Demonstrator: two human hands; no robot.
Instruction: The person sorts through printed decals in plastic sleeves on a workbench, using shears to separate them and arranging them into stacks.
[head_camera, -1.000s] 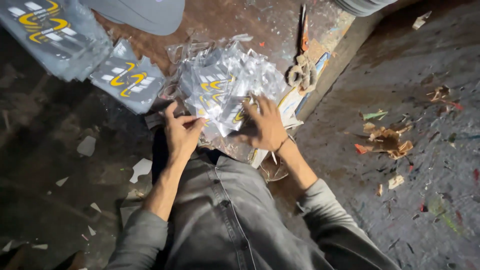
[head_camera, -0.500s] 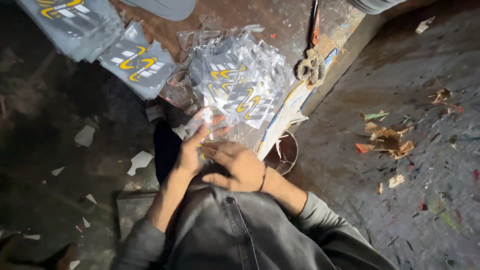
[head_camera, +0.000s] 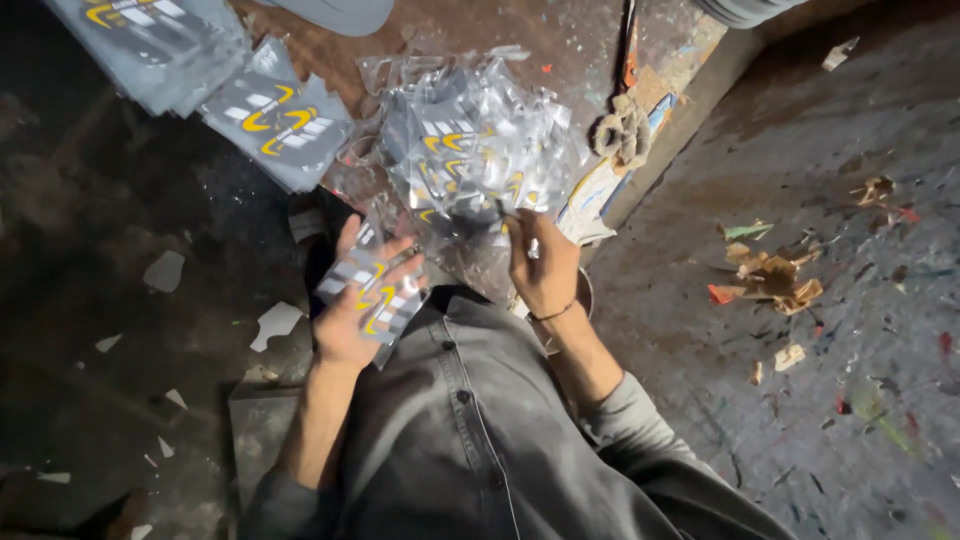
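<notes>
My left hand (head_camera: 350, 310) holds a small grey printed card with yellow and white markings (head_camera: 375, 295), palm up, just above my lap. My right hand (head_camera: 540, 265) is raised beside it and pinches the edge of a clear plastic sleeve from the pile of shiny plastic sleeves with cards inside (head_camera: 470, 150). That pile lies on a worn brown board (head_camera: 560, 40) straight ahead of me. Two stacks of the same grey cards (head_camera: 285, 120) (head_camera: 150, 40) lie fanned out at the upper left.
A pair of scissors with cloth-wrapped handles (head_camera: 622, 125) lies on the board's right edge. Paper scraps (head_camera: 770, 275) litter the paint-speckled floor on the right. White scraps (head_camera: 275, 322) lie on the dark floor at left. My grey shirt (head_camera: 460, 430) fills the bottom.
My hands have separated: the left has drawn back toward my lap with a card, and the right has risen to the edge of the plastic pile.
</notes>
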